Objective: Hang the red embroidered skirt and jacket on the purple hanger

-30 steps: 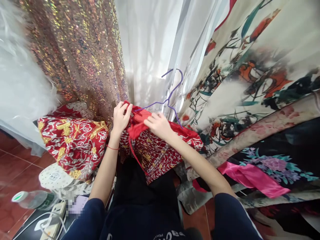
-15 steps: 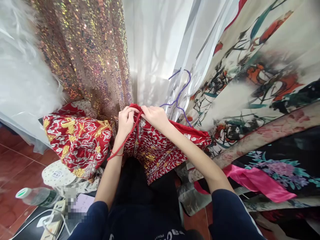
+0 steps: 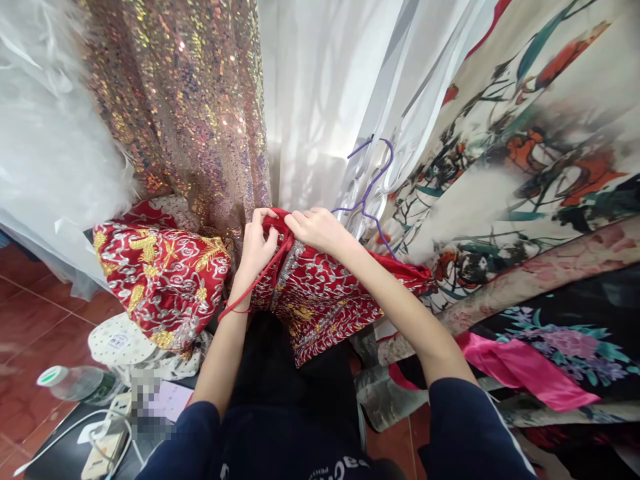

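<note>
A red garment [image 3: 325,300] with silver and gold embroidery lies across my lap, its plain red edge uppermost. My left hand [image 3: 260,240] pinches that edge at its left end, thumb and fingers bent round the cloth. Close beside it, my right hand [image 3: 316,230] grips the same edge with its fingertips. From between the hands a thin red cord [image 3: 255,283] trails down over my left wrist. A purple hanger [image 3: 367,197] stands behind the garment, its hook up and its lower left part hidden behind the cloth and my right hand.
Left are a red embroidered piece [image 3: 160,280], a sequined cloth [image 3: 185,100] and white feathers [image 3: 55,120]. A plastic bottle [image 3: 77,385] and a power strip [image 3: 105,450] with cables stand lower left. Floral fabrics [image 3: 540,153] and a pink ribbon [image 3: 530,373] hang at right.
My right hand has moved left to the garment's edge beside my left hand. The red flap there has been folded out of sight, and the cord now hangs over my left wrist.
</note>
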{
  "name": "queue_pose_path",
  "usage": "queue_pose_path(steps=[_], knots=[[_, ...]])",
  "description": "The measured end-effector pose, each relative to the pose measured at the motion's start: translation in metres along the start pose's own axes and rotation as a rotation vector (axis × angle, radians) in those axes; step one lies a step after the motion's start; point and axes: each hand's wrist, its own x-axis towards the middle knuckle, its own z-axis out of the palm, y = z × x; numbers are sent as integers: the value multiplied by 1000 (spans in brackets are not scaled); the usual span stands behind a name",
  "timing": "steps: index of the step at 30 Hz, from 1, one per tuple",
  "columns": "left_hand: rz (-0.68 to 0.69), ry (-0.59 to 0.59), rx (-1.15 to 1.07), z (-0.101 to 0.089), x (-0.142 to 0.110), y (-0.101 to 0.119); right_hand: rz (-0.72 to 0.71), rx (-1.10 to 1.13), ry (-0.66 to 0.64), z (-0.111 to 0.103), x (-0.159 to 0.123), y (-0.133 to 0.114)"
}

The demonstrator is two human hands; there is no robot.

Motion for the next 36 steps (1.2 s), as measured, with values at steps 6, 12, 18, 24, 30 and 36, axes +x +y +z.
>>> queue_pose_path(steps=[6, 12, 18, 24, 30, 36], knots=[[4, -29, -79, 3, -2, -4, 488, 583, 52, -14, 17, 5], [60, -41, 3, 2, -3, -10, 560, 1298, 416, -14, 51, 44], [90, -49, 50, -1, -4, -5, 507, 835, 463, -22, 26, 27], [71, -102, 67, -7, -2, -2, 569, 306, 362, -15, -56, -22], [185, -261, 296, -19, 1, 15, 531, 1, 116, 21, -93, -15], [210, -236, 532, -19, 13, 24, 528, 32, 393, 44, -73, -7]])
